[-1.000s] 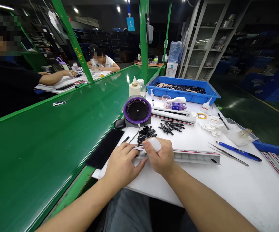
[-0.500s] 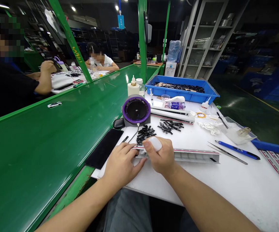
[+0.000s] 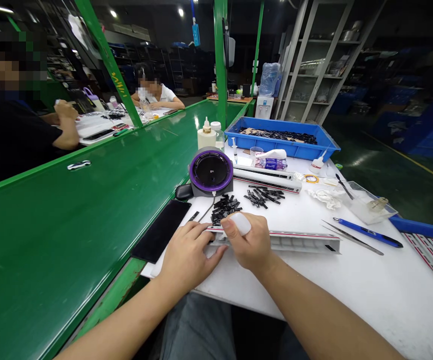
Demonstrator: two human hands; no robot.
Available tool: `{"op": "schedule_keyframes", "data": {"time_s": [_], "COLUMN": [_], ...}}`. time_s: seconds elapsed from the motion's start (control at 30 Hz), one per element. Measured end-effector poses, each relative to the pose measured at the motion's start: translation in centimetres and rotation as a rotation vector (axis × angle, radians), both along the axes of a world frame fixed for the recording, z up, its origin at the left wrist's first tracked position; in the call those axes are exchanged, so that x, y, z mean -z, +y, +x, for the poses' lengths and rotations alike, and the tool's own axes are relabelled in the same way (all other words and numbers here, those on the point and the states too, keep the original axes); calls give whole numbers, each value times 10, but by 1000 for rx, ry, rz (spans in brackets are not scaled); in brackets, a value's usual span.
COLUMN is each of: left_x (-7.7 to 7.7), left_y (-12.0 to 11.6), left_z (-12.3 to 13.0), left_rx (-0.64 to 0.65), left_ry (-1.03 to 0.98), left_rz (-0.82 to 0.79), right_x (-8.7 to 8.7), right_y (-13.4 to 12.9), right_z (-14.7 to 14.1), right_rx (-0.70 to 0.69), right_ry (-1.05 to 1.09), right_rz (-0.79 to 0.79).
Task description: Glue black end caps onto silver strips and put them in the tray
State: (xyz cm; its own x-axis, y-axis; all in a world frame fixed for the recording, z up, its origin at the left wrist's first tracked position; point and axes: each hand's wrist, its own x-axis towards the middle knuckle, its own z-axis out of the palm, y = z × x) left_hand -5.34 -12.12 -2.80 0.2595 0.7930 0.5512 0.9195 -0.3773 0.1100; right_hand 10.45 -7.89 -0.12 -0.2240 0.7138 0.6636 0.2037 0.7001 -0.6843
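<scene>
A long white plastic shell [image 3: 299,242] with a red stripe, like a model train-car body, lies on its side on the white table. At its left end, my left hand [image 3: 184,252] grips it with curled fingers and the thumb below. My right hand [image 3: 252,245] is closed around what looks like a small white squeeze bottle [image 3: 241,223], its rounded end poking up past the thumb. The fist hides the bottle's other end, held at the shell's left part. Just beyond are two piles of small black strips [image 3: 225,207]. A dark piece [image 3: 329,248] shows at the shell's right end.
A purple-rimmed round device [image 3: 211,171], black phone-like slab [image 3: 161,231], tweezers [image 3: 355,238] and blue pen [image 3: 368,232] surround the work. More shells [image 3: 265,179] and a blue bin [image 3: 284,145] stand behind. A green conveyor [image 3: 100,220] runs left, with co-workers beyond.
My hands and the shell stay almost still. The small white-and-black piece on the green conveyor has shifted left and slightly nearer. A co-worker's raised hand at the left has moved slightly.
</scene>
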Motion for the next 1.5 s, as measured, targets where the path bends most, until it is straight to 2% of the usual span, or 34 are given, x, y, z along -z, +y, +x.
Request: {"op": "schedule_keyframes", "data": {"time_s": [0.07,0.13,0.2,0.27,0.37,0.47,0.57,0.63,0.7,0.77,0.83,0.9,1.07,1.17,1.23,1.33,1.5], "left_x": [0,0,0,1,1,2,2,2,2,2,2,3,7,10,13,16,16], "left_y": [0,0,0,0,1,2,3,4,5,6,7,9,13,15,16,19,19], "left_z": [0,0,-1,-2,-4,-6,-6,-7,-8,-9,-11,-12,-14,-17,-19,-22,-21], "left_rx": [-3,-1,-2,-4,11,27,30,37,50,65,76,80,95,104,124,157,172], "left_ry": [-1,4,11,12,3,1,9,17,31,48,63,74,87,99,125,162,160], "left_rz": [4,4,-1,-6,0,20,49,62,72,84,102,120,165,171,164,166,180], "right_x": [1,1,-5,-17,-45,-62,-51,-32,-14,-2,2,3,7,10,12,13,7], "right_y": [-1,1,5,14,34,55,75,84,90,91,92,93,97,95,93,91,90], "right_z": [0,1,5,15,46,98,160,197,223,235,235,228,209,203,202,202,210], "right_rx": [-12,-16,-7,-10,-107,-248,-277,-176,-110,-127,-155,-126,24,154,219,265,194], "right_ry": [16,101,328,662,1033,1079,976,833,720,640,561,413,-163,-347,-424,-483,-438], "right_rz": [-28,-141,-320,-467,-572,-675,-782,-900,-941,-924,-869,-793,-599,-477,-410,-395,-419]}}
